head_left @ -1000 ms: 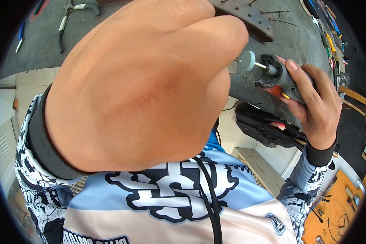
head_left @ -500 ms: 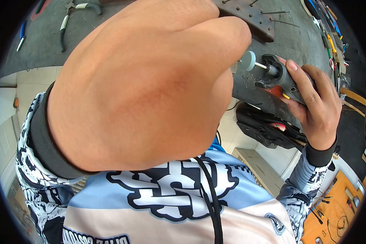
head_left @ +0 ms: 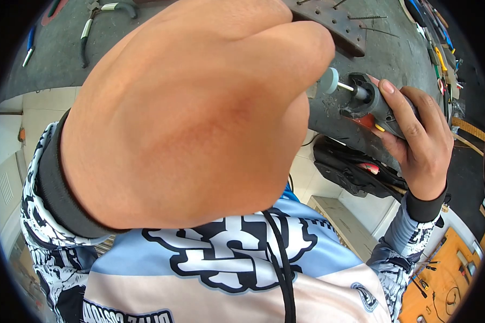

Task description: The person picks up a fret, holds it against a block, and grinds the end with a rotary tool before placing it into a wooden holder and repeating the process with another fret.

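My left hand (head_left: 188, 113) fills the middle of the view, seen from the back with its fingers curled tight. A small grey piece (head_left: 311, 89) peeks out at its fingertips; the rest is hidden behind the hand. My right hand (head_left: 420, 140) grips a grey rotary tool (head_left: 374, 105) at the right. The tool's round grey grinding stone (head_left: 329, 81) points left and meets my left fingertips. A black cord (head_left: 280, 258) runs down over my patterned shirt.
A dark workbench (head_left: 393, 48) lies beyond the hands, with pliers (head_left: 89, 27) at the far left and a rusty perforated plate (head_left: 334, 21) behind the hands. A black bag (head_left: 350, 167) sits below the bench edge. An orange board (head_left: 442, 280) with tools lies at the lower right.
My left hand has crept slightly right, covering more of the grinding stone. The right hand and tool have hardly moved.
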A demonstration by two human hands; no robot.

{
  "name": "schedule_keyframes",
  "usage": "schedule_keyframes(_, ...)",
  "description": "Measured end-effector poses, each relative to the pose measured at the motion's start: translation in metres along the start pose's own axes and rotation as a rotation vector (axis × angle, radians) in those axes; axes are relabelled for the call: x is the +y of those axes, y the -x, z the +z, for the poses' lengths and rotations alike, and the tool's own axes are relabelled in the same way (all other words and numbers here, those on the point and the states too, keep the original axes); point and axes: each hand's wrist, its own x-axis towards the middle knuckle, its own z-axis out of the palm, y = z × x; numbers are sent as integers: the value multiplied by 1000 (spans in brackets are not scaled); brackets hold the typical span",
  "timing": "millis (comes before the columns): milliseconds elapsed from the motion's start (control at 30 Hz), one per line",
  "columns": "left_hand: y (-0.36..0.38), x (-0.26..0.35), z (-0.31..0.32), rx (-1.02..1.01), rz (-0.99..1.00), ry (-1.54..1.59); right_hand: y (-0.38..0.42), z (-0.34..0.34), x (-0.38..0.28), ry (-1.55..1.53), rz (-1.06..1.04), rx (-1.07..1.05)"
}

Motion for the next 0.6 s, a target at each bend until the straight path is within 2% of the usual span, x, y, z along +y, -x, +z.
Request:
schedule_keyframes(167,-3,-1,-1,33,25,1,0,2,-1,8,16,4)
schedule_keyframes(267,-6,1,-5,-74,-10,3,-1,1,-1,6,12,0)
schedule_keyframes(333,-4,0,2,27,22,4,0,0,-1,8,19,-12)
schedule_keyframes(600,-4,2,7,72,4,-7,0,1,0,2,5,-2)
